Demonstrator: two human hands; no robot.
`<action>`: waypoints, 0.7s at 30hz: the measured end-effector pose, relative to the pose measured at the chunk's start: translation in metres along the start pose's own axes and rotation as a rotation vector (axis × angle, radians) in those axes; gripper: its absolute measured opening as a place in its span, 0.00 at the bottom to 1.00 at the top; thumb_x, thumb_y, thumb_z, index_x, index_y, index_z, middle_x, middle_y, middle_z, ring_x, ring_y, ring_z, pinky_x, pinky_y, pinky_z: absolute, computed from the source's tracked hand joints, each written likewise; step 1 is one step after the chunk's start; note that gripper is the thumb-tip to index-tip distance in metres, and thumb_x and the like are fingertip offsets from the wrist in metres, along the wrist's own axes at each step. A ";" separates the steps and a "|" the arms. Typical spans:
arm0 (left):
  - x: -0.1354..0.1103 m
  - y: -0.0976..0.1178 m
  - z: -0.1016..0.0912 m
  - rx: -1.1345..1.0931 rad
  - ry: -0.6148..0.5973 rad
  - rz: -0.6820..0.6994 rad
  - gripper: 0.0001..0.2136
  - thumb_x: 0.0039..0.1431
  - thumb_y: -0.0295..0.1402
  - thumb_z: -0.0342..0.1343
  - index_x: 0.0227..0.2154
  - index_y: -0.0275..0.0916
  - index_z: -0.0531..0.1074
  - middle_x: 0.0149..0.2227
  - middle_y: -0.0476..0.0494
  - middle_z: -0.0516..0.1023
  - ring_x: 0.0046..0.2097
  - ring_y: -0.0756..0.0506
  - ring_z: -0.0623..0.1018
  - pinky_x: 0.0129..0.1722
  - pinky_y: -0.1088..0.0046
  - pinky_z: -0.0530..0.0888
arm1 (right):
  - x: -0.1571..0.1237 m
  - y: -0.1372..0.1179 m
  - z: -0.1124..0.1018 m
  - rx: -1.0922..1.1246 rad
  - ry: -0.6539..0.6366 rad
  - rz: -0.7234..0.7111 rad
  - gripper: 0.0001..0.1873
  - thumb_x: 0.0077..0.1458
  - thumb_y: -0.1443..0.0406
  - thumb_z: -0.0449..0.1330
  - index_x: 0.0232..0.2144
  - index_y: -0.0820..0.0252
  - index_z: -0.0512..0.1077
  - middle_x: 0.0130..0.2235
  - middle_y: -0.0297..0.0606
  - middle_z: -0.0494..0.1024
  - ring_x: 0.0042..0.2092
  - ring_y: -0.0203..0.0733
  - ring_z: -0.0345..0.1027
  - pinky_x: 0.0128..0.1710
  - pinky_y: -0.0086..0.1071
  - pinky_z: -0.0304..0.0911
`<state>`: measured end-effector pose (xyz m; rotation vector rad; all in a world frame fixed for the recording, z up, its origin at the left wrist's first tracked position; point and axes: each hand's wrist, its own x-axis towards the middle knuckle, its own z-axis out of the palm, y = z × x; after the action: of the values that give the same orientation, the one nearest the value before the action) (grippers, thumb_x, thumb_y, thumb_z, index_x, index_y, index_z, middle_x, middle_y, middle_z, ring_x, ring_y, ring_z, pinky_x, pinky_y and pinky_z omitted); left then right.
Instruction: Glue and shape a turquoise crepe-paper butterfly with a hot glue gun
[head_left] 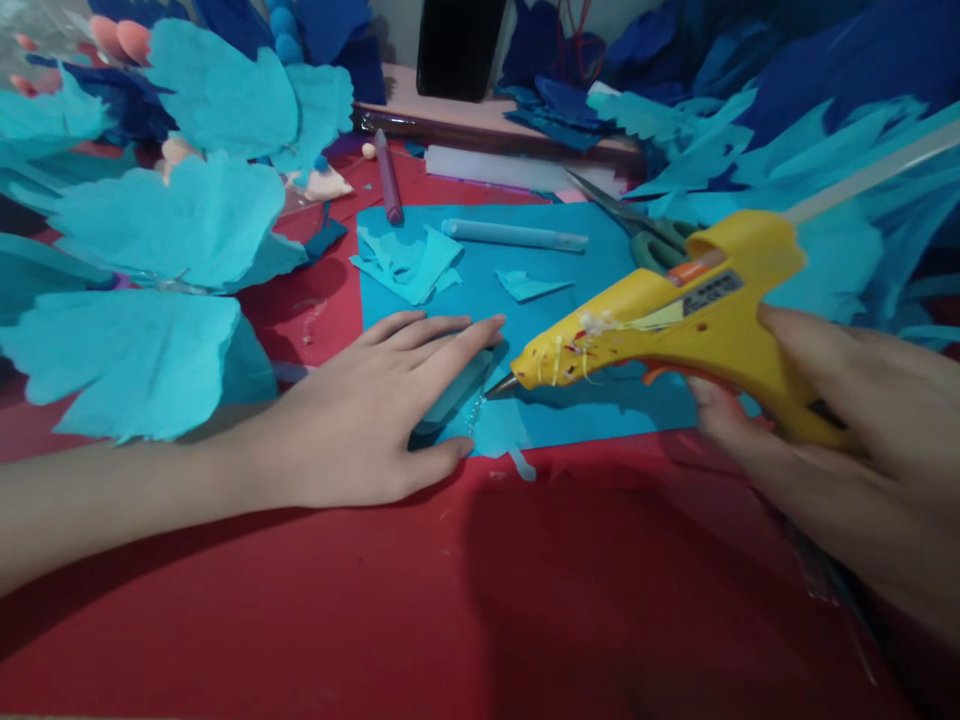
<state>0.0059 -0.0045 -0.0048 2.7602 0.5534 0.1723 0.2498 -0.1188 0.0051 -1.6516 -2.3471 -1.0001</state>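
Observation:
My left hand (390, 410) lies flat with fingers stretched out over a light blue folded piece (456, 388), which it presses onto a blue sheet (630, 405). The hand partly hides that piece. In my right hand (862, 430) is a yellow glue gun (637, 325), with a clear glue stick (870, 175) jutting from its back. Its metal nozzle (501, 387) points left, at a shiny line of glue (474, 412) along the edge of the piece. A thin pale-blue cutout (506, 430) lies just under the nozzle.
Paper scraps (409, 262), a blue marker (514, 236) and green-handled scissors (652, 235) lie on the sheet's far part. Beyond is a purple crayon-like stick (388, 180). Blue paper butterflies (157, 220) crowd the left; blue crepe-like paper (840, 170) the right. Red covering (300, 600) underneath.

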 end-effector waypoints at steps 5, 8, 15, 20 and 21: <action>-0.001 0.000 0.000 0.004 0.007 0.008 0.31 0.55 0.35 0.50 0.58 0.25 0.50 0.59 0.33 0.60 0.60 0.41 0.59 0.59 0.63 0.55 | 0.002 -0.001 0.004 -0.053 0.029 0.123 0.19 0.55 0.60 0.54 0.44 0.69 0.67 0.33 0.45 0.77 0.31 0.40 0.71 0.21 0.29 0.57; -0.001 0.000 0.000 0.008 0.006 0.004 0.30 0.55 0.35 0.50 0.58 0.25 0.50 0.59 0.33 0.59 0.60 0.41 0.59 0.59 0.63 0.55 | 0.000 0.001 0.006 -0.024 -0.002 0.160 0.26 0.52 0.51 0.53 0.43 0.69 0.68 0.31 0.45 0.76 0.29 0.42 0.71 0.19 0.30 0.56; 0.001 0.001 -0.001 0.018 -0.003 0.004 0.30 0.55 0.36 0.49 0.58 0.26 0.50 0.60 0.35 0.59 0.60 0.42 0.59 0.59 0.64 0.55 | -0.002 -0.003 0.013 0.026 0.133 0.136 0.27 0.51 0.50 0.53 0.43 0.67 0.68 0.32 0.45 0.76 0.31 0.43 0.71 0.20 0.30 0.57; -0.001 0.001 -0.001 0.022 -0.017 -0.005 0.30 0.56 0.36 0.48 0.59 0.26 0.49 0.60 0.36 0.57 0.61 0.42 0.58 0.59 0.63 0.55 | 0.006 -0.008 0.016 -0.100 0.202 0.167 0.21 0.50 0.53 0.56 0.36 0.67 0.71 0.23 0.38 0.74 0.22 0.34 0.66 0.17 0.27 0.52; -0.001 0.001 -0.001 0.021 -0.017 -0.005 0.30 0.56 0.36 0.48 0.59 0.27 0.48 0.60 0.36 0.57 0.61 0.42 0.58 0.59 0.63 0.55 | 0.007 -0.008 0.015 -0.092 0.160 0.203 0.22 0.50 0.51 0.54 0.34 0.67 0.72 0.23 0.38 0.73 0.23 0.35 0.66 0.17 0.28 0.52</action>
<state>0.0050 -0.0053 -0.0034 2.7775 0.5611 0.1428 0.2442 -0.1059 -0.0074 -1.7285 -2.0152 -1.1658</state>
